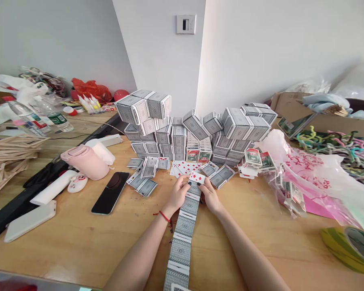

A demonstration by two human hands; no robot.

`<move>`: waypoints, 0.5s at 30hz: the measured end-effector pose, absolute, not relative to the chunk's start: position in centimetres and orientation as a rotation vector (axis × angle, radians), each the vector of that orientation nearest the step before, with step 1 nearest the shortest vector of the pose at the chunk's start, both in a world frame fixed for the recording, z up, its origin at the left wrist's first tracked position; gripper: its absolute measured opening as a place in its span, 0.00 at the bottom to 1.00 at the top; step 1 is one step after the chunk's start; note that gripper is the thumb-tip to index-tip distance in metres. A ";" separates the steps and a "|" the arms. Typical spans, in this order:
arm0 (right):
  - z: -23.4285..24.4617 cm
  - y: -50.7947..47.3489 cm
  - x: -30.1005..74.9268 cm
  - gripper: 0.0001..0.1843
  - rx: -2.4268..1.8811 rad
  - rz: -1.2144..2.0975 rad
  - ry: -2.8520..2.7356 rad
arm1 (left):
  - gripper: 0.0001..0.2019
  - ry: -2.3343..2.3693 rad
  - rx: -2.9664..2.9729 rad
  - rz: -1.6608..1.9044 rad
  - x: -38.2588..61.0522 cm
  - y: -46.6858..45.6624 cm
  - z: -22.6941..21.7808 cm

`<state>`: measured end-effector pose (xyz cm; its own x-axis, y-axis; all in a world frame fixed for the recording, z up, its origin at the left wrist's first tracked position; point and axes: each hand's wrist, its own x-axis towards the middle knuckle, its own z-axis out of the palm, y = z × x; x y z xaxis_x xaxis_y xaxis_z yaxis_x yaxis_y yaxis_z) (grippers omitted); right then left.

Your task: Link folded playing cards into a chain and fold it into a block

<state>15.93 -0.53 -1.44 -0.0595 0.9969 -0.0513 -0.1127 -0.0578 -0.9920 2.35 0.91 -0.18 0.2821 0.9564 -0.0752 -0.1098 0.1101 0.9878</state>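
Observation:
A long strip of joined playing cards (185, 224), patterned backs up, runs from the table's front edge away from me. At its far end is a face-up playing card (197, 177) with red diamonds. My left hand (179, 195) pinches the left side of this end, thumb on top. On the opposite side my right hand (210, 195) grips the same end, its thumb over the card. Just beyond my hands lie loose face-up cards (185, 167). Piles of folded cards (142, 184) rest to the left, and another pile (221, 176) lies to the right.
Behind stands a wall of blocks built from folded cards (172, 139). On the left are a phone (111, 193), a pink cup (87, 161) and a white power bank (30, 221). To the right lie card boxes (253, 157), plastic bags (309, 165) and a tape roll (348, 248).

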 end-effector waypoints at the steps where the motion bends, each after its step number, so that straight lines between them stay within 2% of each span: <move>1: -1.5 -0.6 15.8 0.12 -1.136 1.336 -1.119 | 0.14 0.956 1.160 1.003 2.4 0.9 -0.3; 7: -1.8 -0.6 15.4 0.09 -1.088 1.383 -1.025 | 0.15 1.005 1.138 1.006 2.6 1.0 -0.1; 15: -1.8 -0.5 15.1 0.09 -0.947 1.474 -0.905 | 0.10 1.014 1.087 1.023 2.7 1.2 0.1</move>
<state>15.11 -0.53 -1.81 -0.0696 0.9946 -0.0769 -0.3815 -0.0978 -0.9192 2.72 1.18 0.06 0.2151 0.9685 -0.1257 -0.1347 0.1569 0.9784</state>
